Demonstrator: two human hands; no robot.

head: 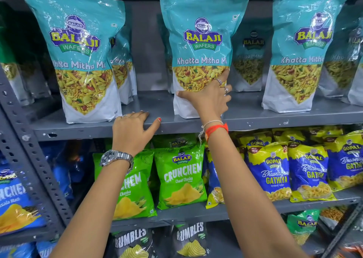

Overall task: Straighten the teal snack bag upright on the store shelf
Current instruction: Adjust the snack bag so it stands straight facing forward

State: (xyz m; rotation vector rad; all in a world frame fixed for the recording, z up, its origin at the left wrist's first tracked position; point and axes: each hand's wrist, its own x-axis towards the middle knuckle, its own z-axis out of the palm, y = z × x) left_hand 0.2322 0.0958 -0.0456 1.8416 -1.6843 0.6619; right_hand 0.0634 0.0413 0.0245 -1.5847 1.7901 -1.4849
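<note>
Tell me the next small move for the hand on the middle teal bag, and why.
Probably ease the right hand off slowly: the middle teal bag already stands about upright on the shelf, while the left hand merely rests on the shelf edge.

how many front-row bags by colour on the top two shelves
Teal Khatta Mitha bags on the top shelf: 3
Green Crunchem bags: 2
Blue and yellow Gathiya bags: 3
Total: 8
Bags behind these, and those cut off at the frame edges, are not counted.

Head camera faces the shelf (255, 120) close, at arm's reach.
</note>
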